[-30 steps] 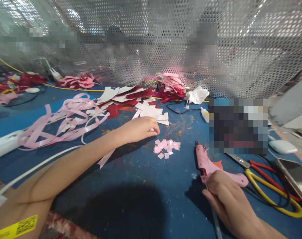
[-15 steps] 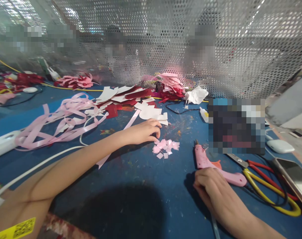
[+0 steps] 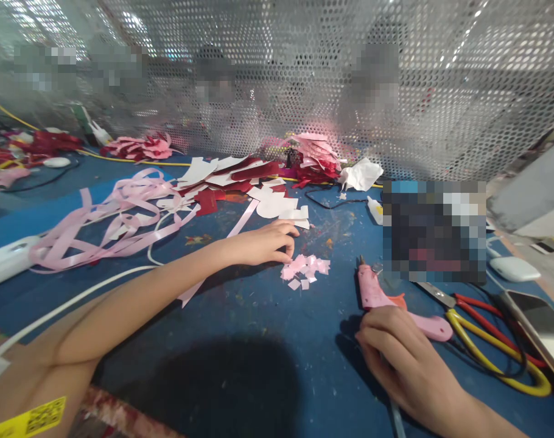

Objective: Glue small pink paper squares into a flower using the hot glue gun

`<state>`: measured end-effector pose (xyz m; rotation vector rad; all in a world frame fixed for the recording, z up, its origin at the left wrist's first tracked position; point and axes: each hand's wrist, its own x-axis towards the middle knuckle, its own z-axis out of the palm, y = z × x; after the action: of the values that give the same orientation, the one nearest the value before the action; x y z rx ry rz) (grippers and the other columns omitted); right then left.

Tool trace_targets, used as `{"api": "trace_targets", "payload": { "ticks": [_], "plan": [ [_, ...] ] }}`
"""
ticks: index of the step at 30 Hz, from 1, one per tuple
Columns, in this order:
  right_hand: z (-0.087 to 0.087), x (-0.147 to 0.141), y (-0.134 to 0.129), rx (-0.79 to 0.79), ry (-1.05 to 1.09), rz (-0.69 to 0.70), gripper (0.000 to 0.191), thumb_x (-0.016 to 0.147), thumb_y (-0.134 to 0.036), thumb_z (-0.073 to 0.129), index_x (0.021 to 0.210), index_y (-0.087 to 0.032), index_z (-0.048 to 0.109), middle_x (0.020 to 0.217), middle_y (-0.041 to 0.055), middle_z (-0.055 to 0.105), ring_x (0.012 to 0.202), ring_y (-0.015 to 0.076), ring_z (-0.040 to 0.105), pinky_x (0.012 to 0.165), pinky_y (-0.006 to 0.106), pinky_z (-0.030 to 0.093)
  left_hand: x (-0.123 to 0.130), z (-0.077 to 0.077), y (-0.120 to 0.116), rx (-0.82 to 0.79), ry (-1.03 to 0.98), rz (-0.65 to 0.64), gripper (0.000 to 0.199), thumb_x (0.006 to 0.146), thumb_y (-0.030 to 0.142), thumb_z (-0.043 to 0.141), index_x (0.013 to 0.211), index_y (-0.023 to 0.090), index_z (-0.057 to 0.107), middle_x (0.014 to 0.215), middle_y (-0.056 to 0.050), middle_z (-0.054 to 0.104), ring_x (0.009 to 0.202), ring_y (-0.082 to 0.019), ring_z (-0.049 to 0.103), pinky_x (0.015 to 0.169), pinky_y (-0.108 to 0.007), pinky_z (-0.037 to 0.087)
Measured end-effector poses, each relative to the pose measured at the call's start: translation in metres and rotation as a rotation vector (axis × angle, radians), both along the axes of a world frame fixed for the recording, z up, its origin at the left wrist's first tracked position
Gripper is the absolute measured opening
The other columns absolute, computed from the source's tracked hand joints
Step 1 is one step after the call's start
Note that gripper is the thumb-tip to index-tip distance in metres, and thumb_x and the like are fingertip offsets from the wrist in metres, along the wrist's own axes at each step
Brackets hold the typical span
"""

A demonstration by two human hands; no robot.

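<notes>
My left hand (image 3: pixel 271 242) reaches to the loose pile of small pink ribbon squares (image 3: pixel 307 266). Its fingers are bent, with a small gap to the thumb, whose tip is at the pile's left edge. My right hand (image 3: pixel 398 350) rests curled on the table, in front of the pink hot glue gun (image 3: pixel 372 286). Its fingers are pressed together and their tips are hidden, so what they hold, if anything, does not show. A pale translucent strip (image 3: pixel 397 420) runs out under the right wrist. A long pink ribbon (image 3: pixel 243 220) passes beneath my left forearm.
Red-and-yellow-handled scissors (image 3: pixel 475 328) and a phone (image 3: pixel 535 322) lie right. Tangled pink ribbon (image 3: pixel 117 222) lies left beside a white cable (image 3: pixel 71 304). White and red paper pieces (image 3: pixel 226 176) and crumpled white paper (image 3: pixel 361 174) lie behind, before a perforated metal screen (image 3: pixel 281 73).
My left hand stays at the pink squares with only a slight finger shift. The right hand turns slightly beside the glue gun. The camera view shifts a little.
</notes>
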<state>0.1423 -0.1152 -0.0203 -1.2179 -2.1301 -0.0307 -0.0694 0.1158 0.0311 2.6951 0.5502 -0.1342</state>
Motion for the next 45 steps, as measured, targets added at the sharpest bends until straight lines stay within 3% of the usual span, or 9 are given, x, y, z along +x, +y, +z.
{"api": "trace_targets", "payload": {
  "ticks": [4,7,10,15,21,25,32,37,45],
  "plan": [
    [0.001,0.000,0.000,0.014,-0.002,-0.012,0.019,0.085,-0.004,0.049,0.094,-0.019,0.056,0.087,0.0052,0.060,0.079,0.0149,0.056,0.072,0.030,0.048,0.001,0.006,-0.001,0.037,-0.075,-0.025,0.020,0.087,0.030,0.057,0.073,0.017,0.063,0.127,-0.009,0.055,0.128,-0.024,0.039,0.104,-0.036,0.030],
    [0.003,0.000,0.000,0.033,0.001,-0.024,0.020,0.084,-0.003,0.048,0.092,-0.019,0.057,0.086,0.0051,0.060,0.079,0.0150,0.056,0.071,0.030,0.048,0.001,0.016,-0.004,0.019,-0.064,0.012,0.017,0.088,0.028,0.053,0.080,0.018,0.064,0.098,-0.006,0.067,0.092,-0.018,0.060,0.080,-0.028,0.041],
    [0.002,0.000,0.000,0.032,-0.005,-0.019,0.020,0.084,-0.003,0.049,0.092,-0.019,0.057,0.087,0.0055,0.060,0.081,0.0154,0.055,0.072,0.030,0.047,0.001,0.023,-0.008,-0.022,-0.045,0.068,0.013,0.086,0.027,0.055,0.084,0.020,0.065,0.078,-0.001,0.068,0.066,-0.012,0.059,0.062,-0.024,0.037],
    [0.001,-0.001,0.000,0.043,-0.028,-0.034,0.018,0.084,-0.004,0.050,0.092,-0.019,0.056,0.088,0.0057,0.059,0.082,0.0162,0.054,0.072,0.031,0.045,0.002,0.027,-0.011,-0.049,-0.109,0.085,0.012,0.082,0.022,0.057,0.083,0.020,0.069,0.078,-0.001,0.071,0.069,-0.012,0.063,0.065,-0.022,0.040],
    [0.006,0.024,0.005,0.134,-0.170,-0.297,0.027,0.076,-0.006,0.050,0.099,-0.018,0.057,0.097,0.0090,0.062,0.090,0.0243,0.055,0.077,0.041,0.044,0.005,0.029,-0.018,-0.112,-0.206,0.120,0.012,0.079,0.021,0.060,0.080,0.017,0.071,0.080,-0.004,0.072,0.071,-0.013,0.064,0.068,-0.023,0.045],
    [0.007,0.040,0.007,0.022,-0.331,-0.359,0.047,0.061,-0.010,0.047,0.106,-0.015,0.057,0.109,0.0120,0.061,0.100,0.0309,0.055,0.082,0.047,0.045,0.013,0.014,-0.041,-0.488,-0.429,0.245,0.028,0.075,0.022,0.066,0.102,0.015,0.066,0.078,-0.004,0.072,0.069,-0.012,0.065,0.068,-0.024,0.051],
    [0.007,0.032,0.005,-0.099,-0.475,-0.509,0.037,0.071,-0.014,0.048,0.106,-0.015,0.056,0.109,0.0104,0.063,0.099,0.0286,0.057,0.084,0.044,0.046,0.026,-0.011,-0.073,-1.084,-0.506,0.393,0.012,0.076,0.024,0.070,0.080,0.012,0.068,0.071,-0.003,0.071,0.065,-0.009,0.066,0.062,-0.018,0.050],
    [0.007,0.035,0.007,-0.092,-0.556,-0.504,0.032,0.079,-0.019,0.046,0.109,-0.016,0.054,0.107,0.0108,0.063,0.095,0.0285,0.059,0.080,0.042,0.047,0.026,-0.019,-0.071,-1.071,-0.632,0.561,0.015,0.080,0.027,0.067,0.086,0.013,0.067,0.073,-0.004,0.072,0.061,-0.008,0.065,0.046,-0.013,0.041],
    [0.002,0.041,0.008,0.155,-0.340,-0.420,0.022,0.088,-0.026,0.042,0.104,-0.013,0.051,0.096,0.0153,0.059,0.078,0.0224,0.060,0.057,0.030,0.048,0.026,-0.028,-0.074,-1.088,-0.730,0.659,0.018,0.075,0.027,0.072,0.081,0.012,0.064,0.071,-0.005,0.072,0.065,-0.010,0.068,0.058,-0.017,0.051]
  ]
}}
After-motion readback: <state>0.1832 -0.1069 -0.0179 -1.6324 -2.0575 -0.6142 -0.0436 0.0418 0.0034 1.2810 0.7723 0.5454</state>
